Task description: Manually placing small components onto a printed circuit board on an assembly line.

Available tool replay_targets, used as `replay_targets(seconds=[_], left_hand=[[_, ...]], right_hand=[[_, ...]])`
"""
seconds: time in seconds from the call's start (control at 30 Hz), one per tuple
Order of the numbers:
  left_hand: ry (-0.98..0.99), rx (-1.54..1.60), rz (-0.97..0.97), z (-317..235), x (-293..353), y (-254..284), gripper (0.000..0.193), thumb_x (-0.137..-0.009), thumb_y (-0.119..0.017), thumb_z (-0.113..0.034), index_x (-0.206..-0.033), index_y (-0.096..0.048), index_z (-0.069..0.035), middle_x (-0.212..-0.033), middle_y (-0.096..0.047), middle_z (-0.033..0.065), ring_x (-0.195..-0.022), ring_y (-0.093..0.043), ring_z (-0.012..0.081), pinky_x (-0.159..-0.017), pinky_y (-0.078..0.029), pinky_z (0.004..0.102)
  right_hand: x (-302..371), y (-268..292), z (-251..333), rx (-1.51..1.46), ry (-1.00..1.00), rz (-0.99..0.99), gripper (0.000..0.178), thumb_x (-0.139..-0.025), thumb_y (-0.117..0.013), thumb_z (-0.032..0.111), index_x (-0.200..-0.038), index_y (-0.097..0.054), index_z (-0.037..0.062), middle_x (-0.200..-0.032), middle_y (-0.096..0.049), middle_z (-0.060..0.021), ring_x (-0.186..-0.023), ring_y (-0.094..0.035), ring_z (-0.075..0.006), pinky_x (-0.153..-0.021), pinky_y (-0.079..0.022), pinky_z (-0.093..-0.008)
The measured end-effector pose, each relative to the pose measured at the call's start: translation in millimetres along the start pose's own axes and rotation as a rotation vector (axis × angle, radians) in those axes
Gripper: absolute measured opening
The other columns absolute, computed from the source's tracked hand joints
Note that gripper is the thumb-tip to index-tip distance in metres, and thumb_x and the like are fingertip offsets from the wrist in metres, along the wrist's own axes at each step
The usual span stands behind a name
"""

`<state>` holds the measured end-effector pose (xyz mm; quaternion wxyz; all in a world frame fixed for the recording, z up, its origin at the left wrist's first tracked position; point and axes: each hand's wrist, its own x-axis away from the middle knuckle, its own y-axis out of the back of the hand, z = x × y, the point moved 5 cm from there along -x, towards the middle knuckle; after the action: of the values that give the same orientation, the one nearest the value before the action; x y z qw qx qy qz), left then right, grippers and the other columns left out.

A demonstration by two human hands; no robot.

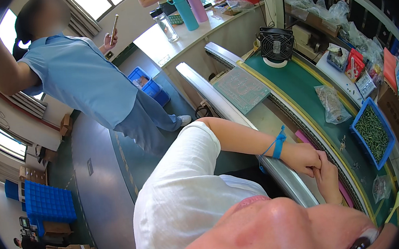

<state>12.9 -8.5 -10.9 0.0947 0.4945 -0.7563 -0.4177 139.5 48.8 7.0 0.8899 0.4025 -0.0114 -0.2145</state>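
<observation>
My left hand (303,159), with a blue wrist strap (278,144) above it, rests over the rail at the near edge of the conveyor line. Its curled fingers meet those of my right hand (328,179), which is bent inward from the other side. Both hands are closed where they touch; anything held between them is too small or hidden. Beyond my left forearm a pale green circuit board panel (242,89) lies across the rails. A pink strip (302,137) shows beside the hands.
Right of the green belt (307,73), a blue tray (354,131) holds many small green parts. A clear bag (333,104) lies on the belt, below a black fan (277,45). A person in blue (80,78) stands left, holding a phone. Bottles (184,13) stand on the back table.
</observation>
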Motion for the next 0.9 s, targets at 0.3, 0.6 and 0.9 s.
replay_targets(seconds=[0.3, 0.6, 0.9], left_hand=[[0.016, 0.002, 0.01, 1.0, 0.2, -0.3, 0.022, -0.091, -0.078, -0.025, -0.099, -0.073, -0.005, -0.093, -0.076, 0.0142, -0.085, -0.072, 0.0388, -0.073, -0.055, 0.0503], [0.021, 0.003, 0.017, 3.1, 0.7, -1.4, 0.022, -0.092, -0.078, -0.025, -0.099, -0.073, -0.005, -0.094, -0.076, 0.0147, -0.086, -0.072, 0.0391, -0.074, -0.056, 0.0506], [0.025, 0.014, 0.02, -2.0, -1.5, 1.4, 0.021, -0.092, -0.077, -0.024, -0.101, -0.074, -0.006, -0.094, -0.077, 0.014, -0.086, -0.072, 0.0382, -0.074, -0.056, 0.0499]], right_hand=[[0.3, -0.8, -2.2, -0.004, 0.006, 0.004, 0.038, -0.097, -0.066, 0.004, -0.134, -0.059, 0.011, -0.101, -0.073, -0.0252, -0.097, -0.071, -0.0492, -0.078, -0.055, -0.0539], [0.2, -2.4, -3.8, -0.001, 0.0, 0.015, 0.04, -0.097, -0.066, 0.003, -0.135, -0.058, 0.0106, -0.103, -0.073, -0.0252, -0.098, -0.071, -0.0496, -0.079, -0.055, -0.054], [2.3, 0.1, -1.9, 0.006, 0.01, 0.002, 0.038, -0.098, -0.066, 0.005, -0.134, -0.058, 0.0105, -0.104, -0.073, -0.0248, -0.099, -0.071, -0.0493, -0.08, -0.056, -0.0533]])
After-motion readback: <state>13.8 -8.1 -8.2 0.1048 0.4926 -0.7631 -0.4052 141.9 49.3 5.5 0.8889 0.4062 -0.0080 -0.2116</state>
